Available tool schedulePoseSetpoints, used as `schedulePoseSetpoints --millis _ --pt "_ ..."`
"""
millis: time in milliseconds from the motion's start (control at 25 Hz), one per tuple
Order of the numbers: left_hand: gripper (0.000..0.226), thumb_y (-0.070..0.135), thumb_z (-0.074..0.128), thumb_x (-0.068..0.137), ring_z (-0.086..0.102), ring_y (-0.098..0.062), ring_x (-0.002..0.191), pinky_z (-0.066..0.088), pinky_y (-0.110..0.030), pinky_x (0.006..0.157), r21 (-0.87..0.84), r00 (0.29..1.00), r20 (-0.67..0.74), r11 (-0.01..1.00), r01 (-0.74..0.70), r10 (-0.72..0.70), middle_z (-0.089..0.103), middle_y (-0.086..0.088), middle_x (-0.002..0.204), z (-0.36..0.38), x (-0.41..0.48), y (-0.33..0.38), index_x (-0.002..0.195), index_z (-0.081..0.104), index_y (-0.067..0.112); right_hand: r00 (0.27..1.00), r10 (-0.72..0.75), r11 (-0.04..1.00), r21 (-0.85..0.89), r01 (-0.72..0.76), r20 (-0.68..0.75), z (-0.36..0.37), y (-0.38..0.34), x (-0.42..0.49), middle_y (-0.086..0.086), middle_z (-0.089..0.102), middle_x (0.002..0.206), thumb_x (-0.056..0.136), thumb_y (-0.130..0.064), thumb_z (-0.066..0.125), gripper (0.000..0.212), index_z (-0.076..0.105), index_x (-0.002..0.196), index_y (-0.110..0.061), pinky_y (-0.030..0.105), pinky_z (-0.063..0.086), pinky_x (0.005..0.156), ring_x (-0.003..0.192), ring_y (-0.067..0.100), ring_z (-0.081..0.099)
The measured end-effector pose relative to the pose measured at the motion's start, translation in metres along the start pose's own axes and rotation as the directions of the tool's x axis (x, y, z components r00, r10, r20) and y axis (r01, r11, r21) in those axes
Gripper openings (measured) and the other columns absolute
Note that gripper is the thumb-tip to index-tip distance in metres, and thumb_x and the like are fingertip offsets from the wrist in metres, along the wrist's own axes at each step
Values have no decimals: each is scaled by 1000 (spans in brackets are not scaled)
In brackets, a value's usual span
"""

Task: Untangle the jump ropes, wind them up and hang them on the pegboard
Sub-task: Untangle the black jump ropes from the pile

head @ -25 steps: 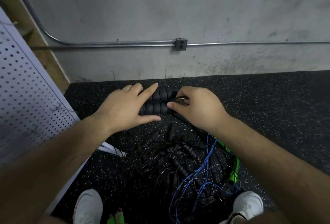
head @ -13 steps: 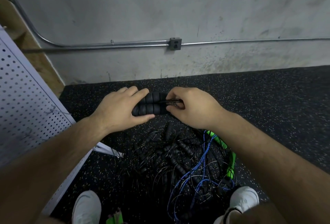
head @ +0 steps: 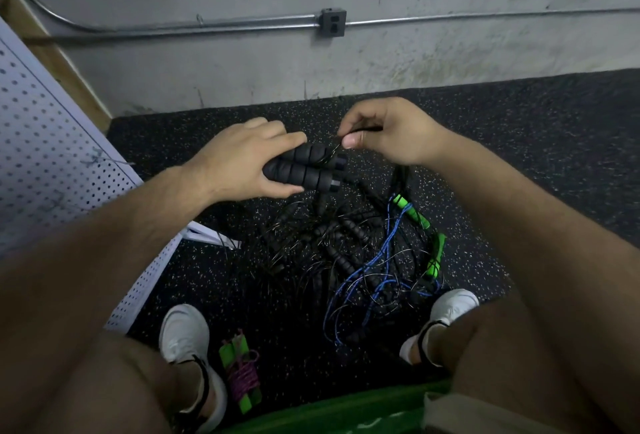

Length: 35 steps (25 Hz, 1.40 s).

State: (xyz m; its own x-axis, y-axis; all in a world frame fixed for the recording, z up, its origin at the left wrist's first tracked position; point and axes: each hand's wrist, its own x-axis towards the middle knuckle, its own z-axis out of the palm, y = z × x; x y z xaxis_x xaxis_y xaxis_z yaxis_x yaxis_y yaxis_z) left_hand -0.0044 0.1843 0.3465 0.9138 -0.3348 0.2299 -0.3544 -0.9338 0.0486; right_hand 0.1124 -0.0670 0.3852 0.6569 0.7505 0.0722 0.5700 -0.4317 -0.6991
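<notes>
Early on, it seems: one wound rope [head: 242, 378] lies at 6 o'clock, the left hand [head: 239, 160] grips paired handles [head: 304, 167] at centre, the right hand [head: 391, 132] pinches their cord [head: 335, 148], while the tangle [head: 346, 253] at 5 o'clock and the pegboard [head: 52, 156] at 9 o'clock await.

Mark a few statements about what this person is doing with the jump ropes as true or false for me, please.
1. The left hand grips two black handles side by side. True.
2. The right hand is open and idle. False: it pinches a thin black cord near the handles' ends.
3. A tangle of ropes with a blue cord in it lies on the floor. True.
4. The wound-up rope by the left shoe has red handles. False: its handles are green and its cord is purple.
5. The pegboard is on the person's right. False: it is on the left.
</notes>
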Motion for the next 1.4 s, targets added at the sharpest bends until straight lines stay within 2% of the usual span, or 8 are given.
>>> schedulePoseSetpoints --millis 200,400,560,720,880,1040,1200,1400 --pt "69 66 66 79 49 -17 91 52 -38 73 -83 995 -81 995 -62 55 54 8 98 -9 0 16 132 57 24 999 16 971 238 -24 38 -7 8 -4 -1 70 87 92 -14 70 8 73 99 -16 16 52 79 81 4 64" --pt "70 71 65 77 53 -18 100 54 -41 78 -129 984 -164 990 54 -75 56 10 103 -19 -4 24 133 55 30 993 107 892 436 -120 54 29 17 1 21 71 100 103 -16 55 17 72 102 -14 41 52 85 86 25 63" --pt "72 70 64 77 55 -22 105 54 -42 79 -56 958 -191 976 209 -216 58 7 106 -19 -6 14 136 53 30 962 179 939 257 -229 204 70 1 -2 -1 69 77 109 -24 38 28 61 94 -19 29 53 69 67 14 63" --pt "74 75 62 78 57 -26 110 54 -42 82 -10 914 -170 928 371 -368 62 4 114 -14 -9 -12 138 51 32 944 192 967 110 -229 269 89 -24 -2 2 64 75 110 -31 32 34 57 105 -8 19 44 51 58 17 58" --pt "78 75 62 78 57 -29 106 55 -44 77 96 912 -111 909 406 -396 62 0 110 -3 -14 -33 139 49 29 957 160 987 -54 -151 243 84 -48 -2 2 62 72 108 -32 40 35 62 94 -10 25 41 53 56 14 54" --pt "79 69 66 77 55 -27 100 53 -41 73 164 938 -54 923 347 -343 61 -3 108 1 -14 -34 142 50 25 972 42 975 -220 10 229 53 -69 -11 -7 56 64 106 -33 47 32 57 78 -20 18 33 44 52 8 50" --pt "81 75 58 76 44 -15 86 44 -33 66 193 980 6 962 194 -199 59 3 100 4 -10 -21 141 53 26 993 -92 855 -506 114 68 24 -61 -10 -11 56 71 104 -36 48 24 64 94 -21 25 34 51 61 4 50" --pt "74 73 58 79 40 -11 83 42 -31 69 118 999 -6 992 48 -47 56 7 96 -1 -5 0 137 56 27 994 -102 910 -408 74 -47 3 -28 -1 -19 57 73 100 -39 58 20 70 102 -23 22 36 57 65 -2 50"
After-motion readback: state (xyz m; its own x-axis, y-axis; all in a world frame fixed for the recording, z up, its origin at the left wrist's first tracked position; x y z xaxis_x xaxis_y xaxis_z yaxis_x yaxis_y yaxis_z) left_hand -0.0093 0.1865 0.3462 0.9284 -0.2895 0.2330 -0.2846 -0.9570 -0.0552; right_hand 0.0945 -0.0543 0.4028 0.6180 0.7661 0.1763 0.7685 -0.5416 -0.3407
